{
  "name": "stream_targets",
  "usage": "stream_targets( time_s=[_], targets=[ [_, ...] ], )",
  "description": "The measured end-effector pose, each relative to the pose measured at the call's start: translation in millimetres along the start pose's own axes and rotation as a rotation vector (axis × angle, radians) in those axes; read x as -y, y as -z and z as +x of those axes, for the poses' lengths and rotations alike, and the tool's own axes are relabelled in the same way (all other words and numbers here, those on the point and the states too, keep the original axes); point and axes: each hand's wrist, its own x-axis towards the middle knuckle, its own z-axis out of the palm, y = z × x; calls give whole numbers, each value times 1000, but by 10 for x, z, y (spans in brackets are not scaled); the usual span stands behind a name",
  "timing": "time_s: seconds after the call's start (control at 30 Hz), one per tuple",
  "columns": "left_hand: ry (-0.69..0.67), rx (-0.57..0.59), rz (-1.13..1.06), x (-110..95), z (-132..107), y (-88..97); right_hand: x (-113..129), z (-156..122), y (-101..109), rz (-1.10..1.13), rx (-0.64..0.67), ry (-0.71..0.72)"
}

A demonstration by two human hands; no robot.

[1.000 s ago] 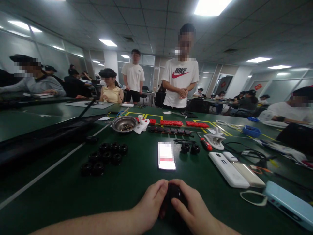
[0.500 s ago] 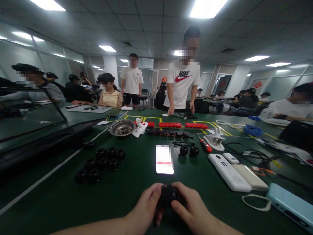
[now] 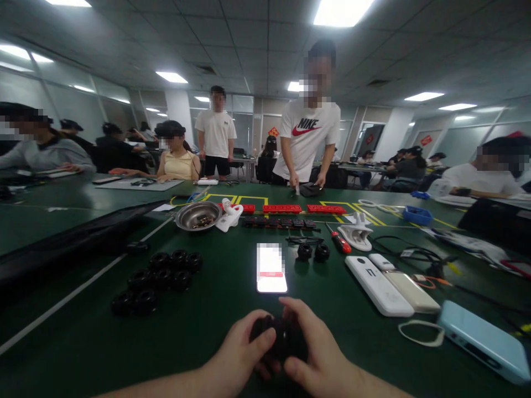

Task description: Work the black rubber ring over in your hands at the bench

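Note:
Low in front of me, my left hand (image 3: 244,345) is closed round a black round part (image 3: 279,331), its thumb laid across the front. My right hand (image 3: 317,345) curls round the right side of the same dark part, index finger raised over the top and thumb below. Whether it is one piece or two pressed together cannot be made out in the shadow. Just beyond my hands lies a phone (image 3: 271,279) with a lit screen. To the left rest several similar black round parts (image 3: 164,278), and two more black round parts (image 3: 313,252) sit right of the phone.
Farther back are a metal bowl (image 3: 198,216) of small pieces, red strips (image 3: 282,209), a black strip (image 3: 277,222) and a screwdriver (image 3: 341,242). White devices (image 3: 377,286), cables and a light-blue box (image 3: 483,340) occupy the right. A person (image 3: 311,138) stands across the table.
My view has turned slightly right. My right hand's fingers have spread wider round the black part, and my left thumb has come across it. The person opposite now handles a dark item.

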Motion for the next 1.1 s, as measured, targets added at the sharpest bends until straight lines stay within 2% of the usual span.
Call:
stream_targets(
  time_s=[0.07, 0.17, 0.3, 0.4, 0.53, 0.6, 0.67, 0.73, 0.87, 0.93, 1.0, 1.1],
  targets=[
    [-3, -21, 8, -28, -6, -13, -13, 0, -4, -1, 28, -64],
    [5, -25, 18, -72, -12, -25, 4, 23, 3, -52, 67, -76],
    [76, -77, -10, -110, -7, -22, 58, 28, 20, -97, 96, 56],
    [78, -96, -37, -110, -9, -12, 70, 2, 12, -109, 83, 140],
    [34, -113, -65, -109, -29, -11, 22, -3, -2, -133, -7, 14],
    [32, -116, -63, -116, -39, -14, 1, 18, 2, -136, 8, -64],
    [39, -104, -66, -120, -41, -12, 1, 41, 10, -138, 43, -69],
    [40, -101, -70, -115, -32, -5, 25, 50, 15, -147, 51, 9],
    [49, -125, -84, -98, -4, 8, 101, 18, 9, -226, 13, 252],
    [51, -125, -71, -100, -4, 4, 117, -7, 4, -242, -3, 313],
    [40, -128, -50, -113, -15, -8, 94, -23, 0, -220, -22, 291],
    [47, -156, -26, -144, -41, -32, 6, -15, -4, -155, -67, 157]
  ],
)
